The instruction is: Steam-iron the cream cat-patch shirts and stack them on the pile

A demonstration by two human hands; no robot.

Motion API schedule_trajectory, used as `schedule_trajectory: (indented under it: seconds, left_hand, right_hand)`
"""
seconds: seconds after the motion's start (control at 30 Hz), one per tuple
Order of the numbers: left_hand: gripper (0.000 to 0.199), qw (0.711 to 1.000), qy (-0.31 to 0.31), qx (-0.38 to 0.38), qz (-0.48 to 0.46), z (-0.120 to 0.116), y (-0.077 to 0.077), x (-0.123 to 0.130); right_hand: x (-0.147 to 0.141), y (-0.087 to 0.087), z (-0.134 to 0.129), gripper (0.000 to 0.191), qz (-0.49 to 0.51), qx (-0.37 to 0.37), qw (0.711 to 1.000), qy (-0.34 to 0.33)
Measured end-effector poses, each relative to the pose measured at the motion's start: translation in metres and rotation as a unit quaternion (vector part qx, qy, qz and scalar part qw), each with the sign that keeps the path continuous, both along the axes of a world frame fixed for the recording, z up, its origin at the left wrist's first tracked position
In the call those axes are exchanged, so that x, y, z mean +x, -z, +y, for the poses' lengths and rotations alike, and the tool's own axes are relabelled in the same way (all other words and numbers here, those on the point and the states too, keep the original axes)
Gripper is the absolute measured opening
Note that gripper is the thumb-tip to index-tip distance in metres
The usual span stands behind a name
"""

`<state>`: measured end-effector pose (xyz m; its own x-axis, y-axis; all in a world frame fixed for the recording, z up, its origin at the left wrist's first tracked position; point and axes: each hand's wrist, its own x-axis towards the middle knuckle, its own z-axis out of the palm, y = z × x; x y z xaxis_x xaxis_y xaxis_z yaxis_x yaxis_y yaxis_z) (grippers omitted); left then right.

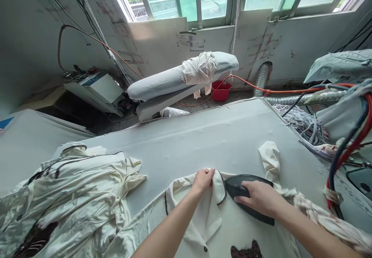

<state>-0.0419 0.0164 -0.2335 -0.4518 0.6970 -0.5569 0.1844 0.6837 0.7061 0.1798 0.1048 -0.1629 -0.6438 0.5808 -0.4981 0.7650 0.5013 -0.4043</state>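
The left hand (203,178) pinches the collar (219,188) of a cream shirt (232,229) between thumb and fingers, near its upper edge; the right hand (258,198) is closed over the top of a dark iron (235,188), its handle mostly hidden beneath the fingers; the iron lies over the shirt's shoulder, just right of the collar, its tip pointing toward it, though whether the tip touches the collar I cannot tell; the shirt is spread on a pale padded table (186,137), at its near edge, its collar open in a V down to a dark button (205,249); dark piping trims the collar, and part of a dark brown print (247,250) shows at the lower edge of view; a crumpled pile (87,192) of similar cream clothes lies on the left, near the shirt; a cream fabric end (270,159) lies beyond the iron, and a twisted cloth (319,211) runs along the right; behind the table, a narrow padded arm (157,83) carries a bunched cream cloth (197,70), with a red bucket (221,92) on the floor near its far end; an orange hose (250,82) crosses to the right, past a silver duct (264,77); a bundle of hoses (351,145) hangs in the right foreground, and windows (215,2) line the far wall.
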Motion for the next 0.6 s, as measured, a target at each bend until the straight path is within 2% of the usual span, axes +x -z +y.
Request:
schedule_trajectory:
  seconds: [0.07,0.13,0.2,0.27,0.33,0.4,0.53,0.6]
  left_hand:
    - [0.044,1.000,-0.003,0.000,-0.008,-0.001,0.000,-0.002]
    - [0.038,1.000,-0.010,0.000,-0.017,0.000,-0.002,-0.004]
    - [0.031,0.999,-0.018,-0.004,-0.028,0.001,-0.003,-0.006]
    - [0.026,0.999,-0.018,-0.010,-0.039,0.004,-0.005,-0.010]
    - [0.025,0.999,-0.001,-0.018,-0.039,0.008,-0.006,-0.016]
    - [0.028,0.999,0.030,-0.026,-0.027,0.014,-0.006,-0.024]
    - [0.029,0.994,0.103,-0.041,0.009,0.034,-0.008,-0.034]
    - [0.024,0.989,0.137,-0.042,0.025,0.043,-0.012,-0.032]
  right_hand:
    - [-0.023,-0.008,0.010,0.036,-0.012,0.015,1.000,0.004]
    - [-0.042,-0.017,0.019,0.039,-0.028,0.009,0.999,0.038]
    - [-0.052,-0.029,0.022,0.046,-0.054,-0.023,0.996,0.070]
    - [-0.052,-0.040,0.015,0.049,-0.067,-0.064,0.992,0.088]
    - [-0.047,-0.048,-0.007,0.048,-0.046,-0.091,0.990,0.102]
    - [-0.045,-0.049,-0.042,0.045,-0.014,-0.112,0.986,0.121]
    - [-0.052,-0.035,-0.112,0.033,-0.039,-0.145,0.980,0.129]
    - [-0.058,-0.027,-0.127,0.031,-0.056,-0.131,0.982,0.123]
